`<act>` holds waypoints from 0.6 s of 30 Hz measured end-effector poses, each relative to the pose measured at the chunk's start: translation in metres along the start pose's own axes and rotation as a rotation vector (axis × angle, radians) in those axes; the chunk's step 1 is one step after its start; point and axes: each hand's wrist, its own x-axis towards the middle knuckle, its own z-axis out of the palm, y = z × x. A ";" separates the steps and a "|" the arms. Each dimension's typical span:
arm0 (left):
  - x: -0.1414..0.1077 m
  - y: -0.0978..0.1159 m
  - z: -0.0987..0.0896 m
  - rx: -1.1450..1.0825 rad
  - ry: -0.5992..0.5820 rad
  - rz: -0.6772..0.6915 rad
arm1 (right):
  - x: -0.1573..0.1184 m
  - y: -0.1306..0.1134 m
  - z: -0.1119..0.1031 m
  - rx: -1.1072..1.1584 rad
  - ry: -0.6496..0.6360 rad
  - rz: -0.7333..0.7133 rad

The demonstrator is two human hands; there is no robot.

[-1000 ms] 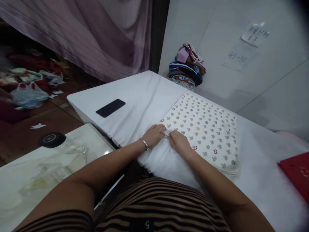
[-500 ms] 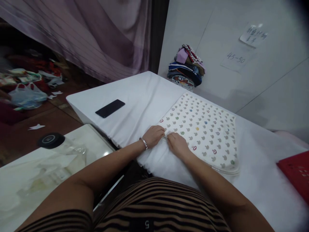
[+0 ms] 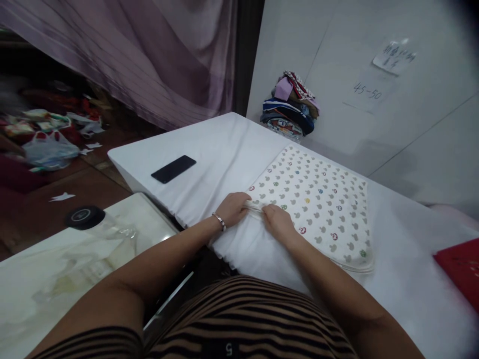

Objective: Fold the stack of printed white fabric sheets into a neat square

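Note:
A folded white cloth (image 3: 318, 204) printed with small grey, red, green and blue motifs lies flat on the white-covered table. It looks like a baby blanket, in several layers along its near edge. My left hand (image 3: 235, 208), with a bracelet at the wrist, pinches the cloth's near left corner. Close to its right, my right hand (image 3: 277, 222) grips the same near edge, fingers closed. A short strip of the edge shows between the two hands, slightly lifted. The fingertips under the cloth are hidden.
On the table's left part lies a black phone (image 3: 173, 169). A red item (image 3: 458, 271) is at the right edge. Folded clothes (image 3: 288, 107) are stacked by the wall. At lower left, a clear jar with a black lid (image 3: 85, 217) lies on a white surface. Bags (image 3: 50, 148) sit on the floor.
My left hand has slid slightly left, and the gap between the hands has widened, showing more of the cloth's edge. The view has shifted a little.

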 end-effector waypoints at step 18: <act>0.006 -0.003 0.002 0.097 -0.001 -0.250 | -0.003 0.002 0.003 0.044 0.073 -0.034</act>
